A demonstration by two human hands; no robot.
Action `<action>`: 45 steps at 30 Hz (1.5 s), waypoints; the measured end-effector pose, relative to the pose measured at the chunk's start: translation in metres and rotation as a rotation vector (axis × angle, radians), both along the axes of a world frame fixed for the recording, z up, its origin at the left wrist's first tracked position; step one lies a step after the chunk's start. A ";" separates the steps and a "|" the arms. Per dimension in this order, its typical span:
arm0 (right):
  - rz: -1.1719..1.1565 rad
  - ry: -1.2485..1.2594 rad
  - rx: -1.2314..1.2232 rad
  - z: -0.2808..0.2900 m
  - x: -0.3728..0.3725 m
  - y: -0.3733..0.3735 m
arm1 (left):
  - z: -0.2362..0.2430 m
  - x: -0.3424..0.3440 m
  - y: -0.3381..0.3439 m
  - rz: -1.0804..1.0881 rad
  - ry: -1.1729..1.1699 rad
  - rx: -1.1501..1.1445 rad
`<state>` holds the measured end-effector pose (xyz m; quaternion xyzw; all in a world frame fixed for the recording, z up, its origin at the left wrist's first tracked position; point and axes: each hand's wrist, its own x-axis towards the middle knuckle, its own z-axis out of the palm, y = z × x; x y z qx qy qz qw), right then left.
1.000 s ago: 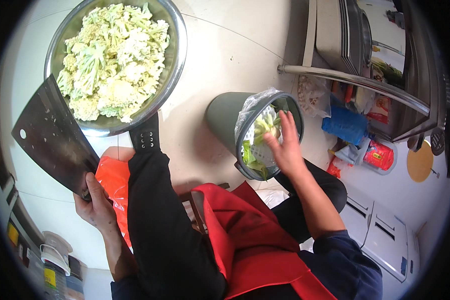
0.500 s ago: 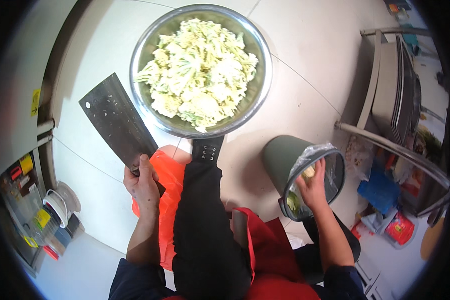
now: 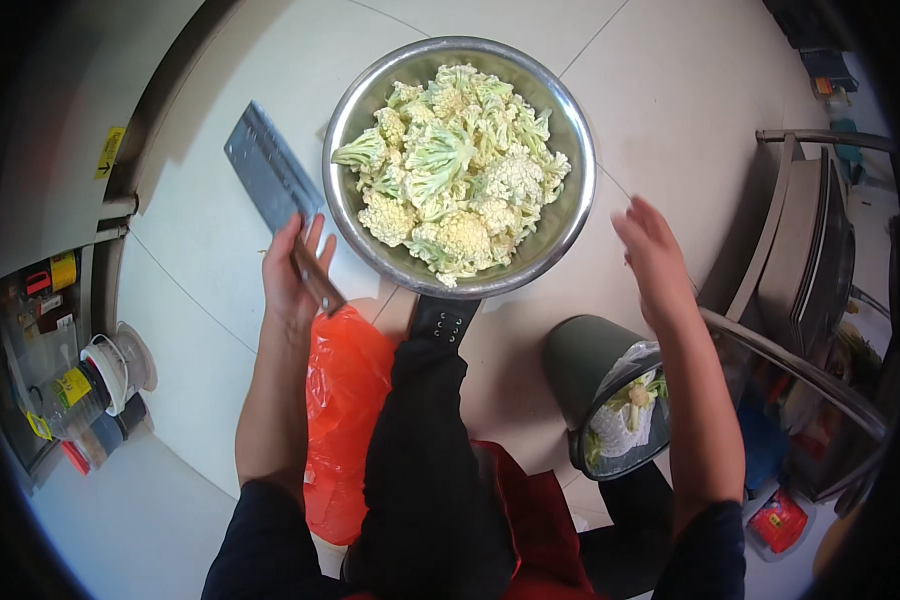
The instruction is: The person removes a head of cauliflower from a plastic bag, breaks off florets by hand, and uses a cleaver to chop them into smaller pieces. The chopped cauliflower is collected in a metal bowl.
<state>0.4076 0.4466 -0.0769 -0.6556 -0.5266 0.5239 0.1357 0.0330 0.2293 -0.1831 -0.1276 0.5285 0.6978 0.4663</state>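
- Two hands at work beside the steel bowl (image 3: 574,215): the left hand (image 3: 292,272) is clamped on the cleaver (image 3: 273,186), the right hand (image 3: 654,258) empty, fingers spread.
- Nearer than the bowl, the bin (image 3: 610,405) holds trimmings.
- The bowl brims with cauliflower florets (image 3: 452,180), so cutting looks mostly done.

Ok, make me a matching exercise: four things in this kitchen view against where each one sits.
Things:
1. cleaver
2. cauliflower florets
3. orange plastic bag
4. bin

Places:
A. heaped in the steel bowl
B. on the floor beneath the right hand
C. held by the left hand
D. on the floor left of the dark trouser leg

Pairs: 1-C, 2-A, 3-D, 4-B
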 end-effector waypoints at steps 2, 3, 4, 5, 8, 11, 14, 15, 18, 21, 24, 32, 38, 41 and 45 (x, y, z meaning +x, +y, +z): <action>-0.170 -0.117 -0.074 -0.060 -0.020 0.048 | -0.037 -0.025 0.027 -0.038 0.040 -0.018; -0.245 0.039 -0.142 -0.075 -0.031 0.062 | -0.058 -0.040 0.032 -0.110 0.008 0.109; -0.327 0.191 -0.216 -0.089 -0.039 0.069 | -0.060 -0.045 0.041 -0.145 -0.020 0.152; -0.429 0.289 -0.205 -0.105 -0.047 0.074 | -0.062 -0.049 0.047 -0.181 -0.049 0.195; -0.650 0.474 -0.143 -0.168 -0.037 0.077 | -0.051 -0.044 0.065 -0.257 -0.121 0.200; -0.704 0.504 -0.123 -0.187 -0.025 0.079 | -0.037 -0.039 0.063 -0.194 -0.082 0.114; -0.615 0.584 -0.180 -0.124 -0.001 0.060 | -0.032 -0.063 0.033 -0.525 -0.165 0.458; -0.681 0.524 -0.125 -0.108 0.018 0.058 | 0.004 -0.039 0.043 -0.574 -0.266 0.470; -0.683 0.546 -0.085 -0.018 0.072 0.032 | 0.095 0.002 0.040 -0.623 -0.260 0.594; -0.847 0.492 0.053 0.085 0.122 -0.032 | 0.166 0.056 0.032 -0.666 -0.290 0.623; -0.645 0.482 0.128 0.184 0.194 -0.105 | 0.245 0.106 0.020 -0.750 -0.368 0.606; -0.994 0.636 0.234 0.175 0.250 -0.196 | 0.227 0.177 0.087 -0.839 -0.087 0.255; -1.159 0.772 0.170 0.110 0.232 -0.212 | 0.182 0.189 0.103 -0.851 0.144 0.136; -1.137 0.810 0.166 0.089 0.227 -0.220 | 0.164 0.188 0.100 -0.848 0.238 0.082; -1.138 0.800 0.147 0.079 0.236 -0.221 | 0.186 0.199 0.102 -0.805 0.310 0.038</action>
